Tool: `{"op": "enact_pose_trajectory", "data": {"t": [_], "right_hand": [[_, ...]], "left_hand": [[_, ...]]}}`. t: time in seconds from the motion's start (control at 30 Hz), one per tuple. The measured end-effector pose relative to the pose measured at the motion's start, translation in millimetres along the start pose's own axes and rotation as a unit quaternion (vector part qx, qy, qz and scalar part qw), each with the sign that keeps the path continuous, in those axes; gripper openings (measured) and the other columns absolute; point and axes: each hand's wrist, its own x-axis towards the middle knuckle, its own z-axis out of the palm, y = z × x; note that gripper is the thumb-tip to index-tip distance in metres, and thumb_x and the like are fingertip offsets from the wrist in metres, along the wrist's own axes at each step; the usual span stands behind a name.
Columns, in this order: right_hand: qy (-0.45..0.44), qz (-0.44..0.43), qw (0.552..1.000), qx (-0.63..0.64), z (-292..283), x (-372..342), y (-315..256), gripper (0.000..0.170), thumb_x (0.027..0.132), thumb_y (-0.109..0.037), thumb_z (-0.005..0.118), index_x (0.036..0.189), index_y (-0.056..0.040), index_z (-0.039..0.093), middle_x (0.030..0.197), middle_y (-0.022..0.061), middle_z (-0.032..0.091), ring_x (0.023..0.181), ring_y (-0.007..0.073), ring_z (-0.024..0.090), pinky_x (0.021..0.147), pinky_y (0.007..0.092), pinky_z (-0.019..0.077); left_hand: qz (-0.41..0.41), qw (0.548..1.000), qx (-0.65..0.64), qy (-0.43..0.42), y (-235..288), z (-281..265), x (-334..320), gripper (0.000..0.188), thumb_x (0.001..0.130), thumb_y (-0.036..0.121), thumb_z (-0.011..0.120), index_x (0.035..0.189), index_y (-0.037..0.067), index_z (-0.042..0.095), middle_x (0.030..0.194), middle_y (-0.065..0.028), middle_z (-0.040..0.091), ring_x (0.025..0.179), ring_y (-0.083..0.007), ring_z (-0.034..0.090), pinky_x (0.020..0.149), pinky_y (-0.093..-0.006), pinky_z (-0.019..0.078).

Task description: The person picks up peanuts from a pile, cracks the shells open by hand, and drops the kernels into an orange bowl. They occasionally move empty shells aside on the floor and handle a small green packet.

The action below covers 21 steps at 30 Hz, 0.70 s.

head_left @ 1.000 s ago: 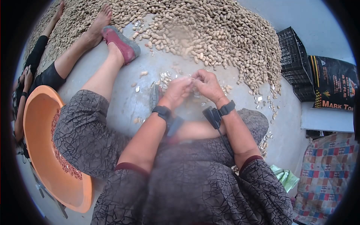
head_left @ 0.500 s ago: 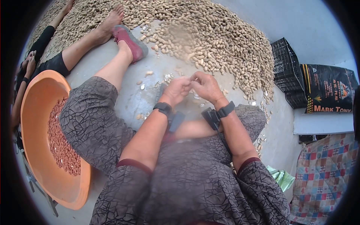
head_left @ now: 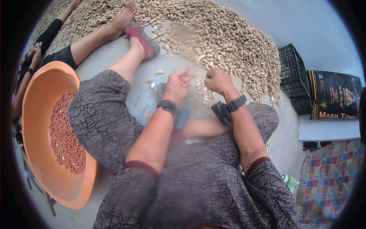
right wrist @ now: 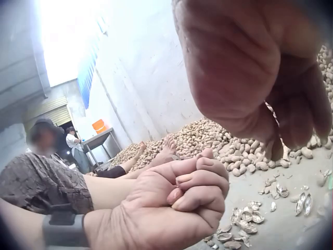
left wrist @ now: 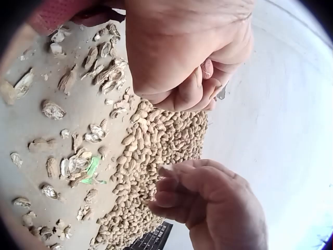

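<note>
My left hand (head_left: 178,86) is raised above the floor, its fingers curled over the palm. They hold a pinkish peanut kernel (right wrist: 174,196), which peeks out between the fingers. To its right and a short gap away is my right hand (head_left: 220,82). In the left wrist view the fingers of the right hand (left wrist: 223,203) bend loosely, and nothing shows between them. Cracked peanut shells (left wrist: 53,109) are strewn on the floor beneath both hands. Beyond them spreads a large heap of unshelled peanuts (head_left: 228,42).
An orange basin (head_left: 34,114) with shelled kernels (head_left: 66,137) stands by my left knee. Another person's bare leg (head_left: 95,40) stretches toward the heap, near my red shoe (head_left: 141,40). On the right are a black crate (head_left: 291,68), a printed sack (head_left: 335,91) and a checked quilt (head_left: 328,183).
My hands, fingertips together before, have come apart, with the left hand moving left and the right hand moving right. The head view has shifted, showing more of the basin.
</note>
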Motion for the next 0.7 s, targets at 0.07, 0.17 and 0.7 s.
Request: {"op": "enact_pose_trajectory", "data": {"t": [0.07,0.17,0.7], "right_hand": [[-0.042,0.004,0.998,-0.056,2,7,-3,0.012,0.066,-0.012,0.058,0.073,-0.0035,0.064,0.074,0.0159,0.063,0.074,0.033,0.061,0.067,0.0406,0.0486],[-0.072,-0.021,0.994,-0.075,9,15,-6,0.015,0.069,-0.014,0.058,0.078,-0.0054,0.066,0.079,0.0143,0.064,0.079,0.0313,0.062,0.072,0.0394,0.0491],[-0.034,-0.232,0.968,-0.088,102,47,9,0.033,0.073,-0.026,0.062,0.102,-0.0093,0.06,0.109,0.0147,0.057,0.104,0.0304,0.053,0.086,0.0414,0.044]], "left_hand": [[0.038,0.999,-0.018,0.011,11,-6,2,0.013,0.08,0.007,0.056,0.088,-0.002,0.055,0.068,-0.0051,0.051,0.047,-0.0065,0.039,0.039,-0.0182,0.0292],[0.072,0.996,-0.042,0.024,29,-14,6,0.01,0.082,0.01,0.056,0.081,0.001,0.052,0.067,-0.0059,0.051,0.048,-0.008,0.04,0.039,-0.0186,0.03],[0.156,0.983,-0.095,0.03,51,-17,2,0.015,0.089,0.016,0.053,0.082,0.003,0.051,0.074,-0.0067,0.049,0.052,-0.0091,0.041,0.04,-0.019,0.0307]]}}
